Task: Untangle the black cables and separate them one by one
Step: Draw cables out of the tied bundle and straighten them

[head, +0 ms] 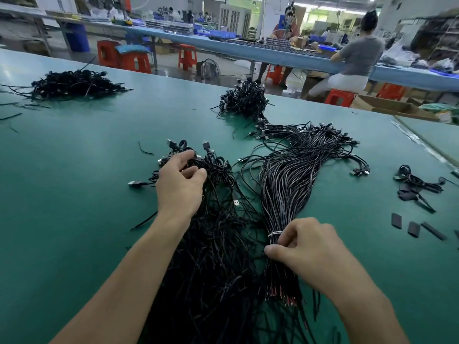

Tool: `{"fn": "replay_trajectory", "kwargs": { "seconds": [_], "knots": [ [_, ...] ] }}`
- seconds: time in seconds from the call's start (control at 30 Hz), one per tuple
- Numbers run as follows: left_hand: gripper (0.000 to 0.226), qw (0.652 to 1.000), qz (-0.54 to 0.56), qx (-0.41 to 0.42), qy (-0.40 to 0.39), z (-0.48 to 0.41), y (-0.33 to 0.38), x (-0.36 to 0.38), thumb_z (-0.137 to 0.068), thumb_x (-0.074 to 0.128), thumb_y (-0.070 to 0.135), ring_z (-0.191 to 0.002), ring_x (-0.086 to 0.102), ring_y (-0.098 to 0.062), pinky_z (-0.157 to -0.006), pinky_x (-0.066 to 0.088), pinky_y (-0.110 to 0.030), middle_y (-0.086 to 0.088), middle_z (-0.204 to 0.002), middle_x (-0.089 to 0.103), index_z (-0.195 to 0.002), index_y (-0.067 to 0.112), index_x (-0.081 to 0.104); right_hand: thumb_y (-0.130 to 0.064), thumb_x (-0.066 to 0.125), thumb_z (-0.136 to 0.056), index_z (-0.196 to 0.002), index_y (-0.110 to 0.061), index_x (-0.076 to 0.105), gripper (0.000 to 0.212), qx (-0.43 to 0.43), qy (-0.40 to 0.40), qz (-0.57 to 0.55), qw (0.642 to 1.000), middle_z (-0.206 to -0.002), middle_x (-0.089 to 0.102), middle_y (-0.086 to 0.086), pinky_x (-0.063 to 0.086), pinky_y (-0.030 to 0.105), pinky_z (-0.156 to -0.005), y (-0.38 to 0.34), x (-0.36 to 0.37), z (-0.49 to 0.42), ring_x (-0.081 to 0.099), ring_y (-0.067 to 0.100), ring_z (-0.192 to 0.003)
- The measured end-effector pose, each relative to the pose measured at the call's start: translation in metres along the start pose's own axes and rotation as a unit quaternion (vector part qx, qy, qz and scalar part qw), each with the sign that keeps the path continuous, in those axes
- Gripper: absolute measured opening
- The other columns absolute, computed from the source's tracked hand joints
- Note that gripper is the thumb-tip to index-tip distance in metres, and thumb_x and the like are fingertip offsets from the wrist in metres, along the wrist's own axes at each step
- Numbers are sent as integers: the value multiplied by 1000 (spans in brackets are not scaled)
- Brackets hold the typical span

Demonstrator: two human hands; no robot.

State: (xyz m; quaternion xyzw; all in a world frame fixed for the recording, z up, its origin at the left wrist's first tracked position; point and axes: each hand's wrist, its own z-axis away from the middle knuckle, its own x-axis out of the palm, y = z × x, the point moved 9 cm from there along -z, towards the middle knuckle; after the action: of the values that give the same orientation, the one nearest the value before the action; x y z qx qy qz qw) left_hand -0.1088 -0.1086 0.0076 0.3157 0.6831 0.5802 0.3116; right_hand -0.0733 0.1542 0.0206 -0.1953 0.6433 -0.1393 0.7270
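The loose tangle of black plug-ended cables (218, 219) lies under the left hand (180, 184), fingers (187, 155) half-curled into it, hold unclear. The right hand (308, 252) pinches the tied black cable bundle (285, 184), which runs away from the person, just beside its white tie (274, 233).

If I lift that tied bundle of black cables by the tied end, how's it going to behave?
Likely floppy: the tied bundle is thin cables with one white tie showing, near the right hand, so the long plug end would probably droop. Its strands touch the loose tangle, so it may snag. Probably hefty, given how many cables.
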Motion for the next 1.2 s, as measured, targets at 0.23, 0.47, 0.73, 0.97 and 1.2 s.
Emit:
{"fn": "replay_trajectory", "kwargs": {
  "seconds": [0.23,0.47,0.73,0.97,1.2],
  "knots": [
    [28,978,-105,175,-36,32,55,17,-87,74,9,-67,54,8,-62,41,-3,16,-89,58,-89,36,68,-39,71,-84,-85,-23,58,21,27,19,96,995,-80,44,-6,36,27,-52,-13,6,8,42,10,-62],
    [19,866,-268,158,-392,91,26,94,-87,74,20,-80,63,1,-80,53,-22,10,-91,70,-105,27,74,-39,68,-83,-83,-20,67,20,43,-27,28,998,-86,63,6,53,34,-71,6,8,-2,61,27,-85],
    [13,818,-397,196,-368,107,16,103,-99,54,33,-101,62,-25,-85,53,-44,2,-107,64,-103,24,64,-35,66,-84,-91,-24,68,13,74,28,21,997,-95,61,5,46,31,-72,19,-2,-6,57,28,-91],
    [15,829,-354,206,-380,116,23,112,-98,56,36,-104,60,-23,-87,51,-44,7,-110,59,-106,26,65,-27,52,-91,-98,-15,56,14,68,30,57,996,-77,34,-1,38,32,-68,14,2,-4,44,31,-79],
    [22,854,-343,200,-336,113,17,108,-98,57,37,-101,60,-22,-90,50,-39,2,-108,61,-107,22,71,-27,50,-94,-97,-16,57,14,59,46,88,993,-75,33,-1,37,32,-68,11,-2,-2,39,28,-76]
  ]
}}
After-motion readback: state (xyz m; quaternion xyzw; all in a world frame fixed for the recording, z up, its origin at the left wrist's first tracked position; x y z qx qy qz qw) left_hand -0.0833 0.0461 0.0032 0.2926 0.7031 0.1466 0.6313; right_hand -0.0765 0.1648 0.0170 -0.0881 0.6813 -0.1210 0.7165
